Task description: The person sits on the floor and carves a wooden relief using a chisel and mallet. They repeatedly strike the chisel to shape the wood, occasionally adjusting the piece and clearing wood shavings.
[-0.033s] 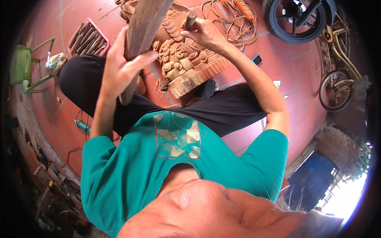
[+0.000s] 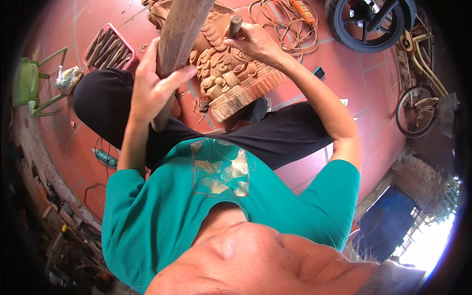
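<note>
A reddish-brown wooden carving [image 2: 236, 83] with rounded relief shapes lies on the tiled floor in front of my crossed legs. My left hand [image 2: 152, 86] grips a long, thick wooden mallet [image 2: 179, 29] that is raised upright over the carving's left side. My right hand [image 2: 253, 42] is closed around the handle of a chisel [image 2: 234, 24], held upright against the carving's upper part. The chisel's tip is hidden behind my hand and the relief.
A pink tray of several chisels [image 2: 105, 46] sits at the upper left, beside a green chair [image 2: 29, 83]. A coiled orange cable [image 2: 285, 22], a motorbike wheel [image 2: 366, 22] and a bicycle [image 2: 418, 108] lie to the right. A teal power tool [image 2: 105, 157] rests by my left knee.
</note>
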The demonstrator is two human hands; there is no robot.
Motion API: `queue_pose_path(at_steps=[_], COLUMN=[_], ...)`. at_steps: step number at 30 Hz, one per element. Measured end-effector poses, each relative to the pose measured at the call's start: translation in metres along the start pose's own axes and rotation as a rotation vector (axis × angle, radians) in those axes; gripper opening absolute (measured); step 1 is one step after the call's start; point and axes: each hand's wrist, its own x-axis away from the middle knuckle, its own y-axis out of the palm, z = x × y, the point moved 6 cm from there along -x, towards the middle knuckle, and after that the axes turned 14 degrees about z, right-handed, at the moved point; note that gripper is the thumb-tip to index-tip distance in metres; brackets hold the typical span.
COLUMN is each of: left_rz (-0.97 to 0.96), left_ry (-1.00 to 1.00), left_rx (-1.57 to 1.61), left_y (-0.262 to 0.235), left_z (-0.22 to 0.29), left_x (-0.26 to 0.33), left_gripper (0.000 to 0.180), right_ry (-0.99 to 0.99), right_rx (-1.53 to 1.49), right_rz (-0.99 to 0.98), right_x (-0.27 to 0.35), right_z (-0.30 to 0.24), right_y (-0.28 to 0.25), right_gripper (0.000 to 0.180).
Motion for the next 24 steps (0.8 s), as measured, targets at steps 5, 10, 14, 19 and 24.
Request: queue_pose_path(at_steps=[5,10,14,19,24], left_rz=[0.048,0.058,0.068,0.053,0.057], left_ry=[-0.167,-0.130,-0.056,-0.098,-0.144], left_rx=[0.069,-0.021,-0.030,-0.013,0.011], left_y=[0.013,0.013,0.015,0.017,0.016], left_z=[-0.041,-0.046,-0.045,-0.045,-0.045], left_x=[0.009,0.000,-0.001,0.003,0.005], left_gripper=[0.049,0.054,0.056,0.054,0.052], right_ry=[0.037,0.011,-0.014,-0.077,-0.088], right_rx=[-0.147,-0.150,-0.091,-0.008,-0.036], right_rz=[0.020,0.036,0.051,0.064,0.069], right_x=[0.004,0.000,0.003,0.002,0.000], right_z=[0.012,0.016,0.018,0.020,0.023], right_y=[-0.002,-0.001,0.004,0.006,0.003], right_gripper=[0.024,0.024,0.023,0.023,0.024])
